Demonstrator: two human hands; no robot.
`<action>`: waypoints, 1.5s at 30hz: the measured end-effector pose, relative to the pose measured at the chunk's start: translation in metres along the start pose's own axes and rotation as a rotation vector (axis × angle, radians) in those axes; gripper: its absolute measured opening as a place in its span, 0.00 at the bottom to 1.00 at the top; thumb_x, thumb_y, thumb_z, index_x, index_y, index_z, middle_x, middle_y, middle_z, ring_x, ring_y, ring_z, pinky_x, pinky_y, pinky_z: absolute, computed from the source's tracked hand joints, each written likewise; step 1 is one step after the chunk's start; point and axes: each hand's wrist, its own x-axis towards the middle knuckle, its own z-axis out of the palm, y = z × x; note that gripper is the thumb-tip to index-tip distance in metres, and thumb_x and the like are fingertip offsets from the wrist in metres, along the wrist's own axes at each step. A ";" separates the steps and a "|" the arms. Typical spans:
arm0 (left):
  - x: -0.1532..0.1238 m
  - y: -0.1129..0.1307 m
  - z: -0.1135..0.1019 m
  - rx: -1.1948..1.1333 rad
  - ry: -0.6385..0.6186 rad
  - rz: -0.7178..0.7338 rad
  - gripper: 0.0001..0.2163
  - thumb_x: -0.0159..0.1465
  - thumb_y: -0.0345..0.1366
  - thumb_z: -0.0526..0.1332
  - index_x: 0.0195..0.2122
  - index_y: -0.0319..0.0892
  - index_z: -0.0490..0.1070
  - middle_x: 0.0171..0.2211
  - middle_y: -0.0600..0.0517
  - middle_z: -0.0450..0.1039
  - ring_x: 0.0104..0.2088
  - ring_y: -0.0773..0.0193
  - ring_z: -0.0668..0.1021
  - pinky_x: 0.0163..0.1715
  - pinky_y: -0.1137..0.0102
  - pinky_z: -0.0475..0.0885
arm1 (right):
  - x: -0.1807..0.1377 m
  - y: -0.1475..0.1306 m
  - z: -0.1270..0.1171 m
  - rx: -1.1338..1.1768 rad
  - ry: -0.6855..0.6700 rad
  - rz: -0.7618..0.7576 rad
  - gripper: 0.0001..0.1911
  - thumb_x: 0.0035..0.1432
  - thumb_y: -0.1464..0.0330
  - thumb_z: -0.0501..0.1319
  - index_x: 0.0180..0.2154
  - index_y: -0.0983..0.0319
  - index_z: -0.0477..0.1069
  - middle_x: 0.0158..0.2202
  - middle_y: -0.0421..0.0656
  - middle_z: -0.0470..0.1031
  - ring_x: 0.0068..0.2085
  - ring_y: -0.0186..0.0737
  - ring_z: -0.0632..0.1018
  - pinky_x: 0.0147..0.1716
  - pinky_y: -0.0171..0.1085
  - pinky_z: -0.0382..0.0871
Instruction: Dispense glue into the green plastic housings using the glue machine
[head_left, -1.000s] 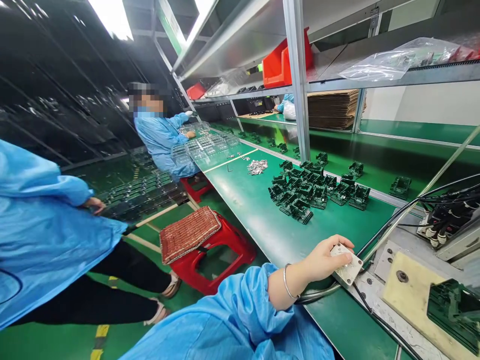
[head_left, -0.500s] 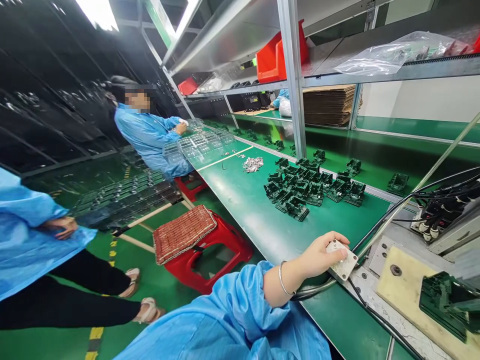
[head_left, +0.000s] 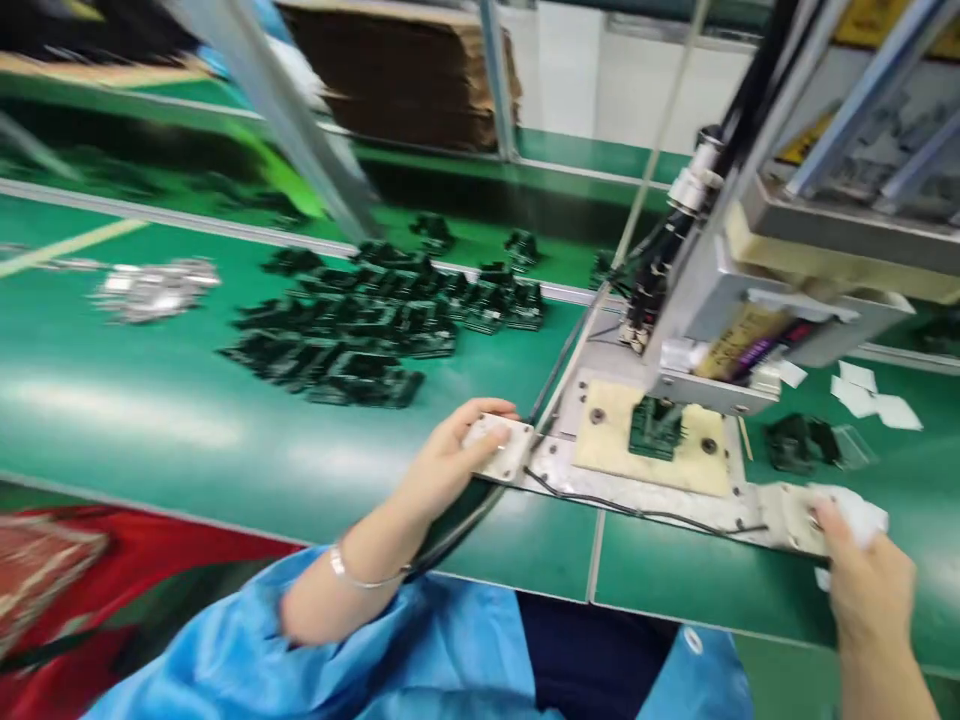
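Your hands are well apart, one at each end of the machine's metal base. Your left hand (head_left: 442,458) is wrapped around the left white box (head_left: 508,452), thumb on top. Your right hand (head_left: 870,575) has its thumb on the right white box (head_left: 793,516), with a white piece (head_left: 866,518) by the fingers; too blurry to tell if you're actually gripping that. The green part (head_left: 651,432) sits on the cream pad (head_left: 604,455) between the boxes, right under the press head (head_left: 712,390). Big pile of dark green parts (head_left: 360,325) off to your left, shiny metal bits (head_left: 161,288) beyond, white squares (head_left: 855,395) on the right.
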 end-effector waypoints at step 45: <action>-0.014 0.018 0.017 0.039 0.129 -0.100 0.14 0.60 0.36 0.69 0.47 0.42 0.73 0.41 0.51 0.76 0.36 0.66 0.74 0.35 0.75 0.71 | -0.004 -0.024 0.005 0.129 0.030 -0.015 0.26 0.49 0.46 0.69 0.23 0.63 0.73 0.23 0.43 0.71 0.29 0.46 0.72 0.28 0.40 0.66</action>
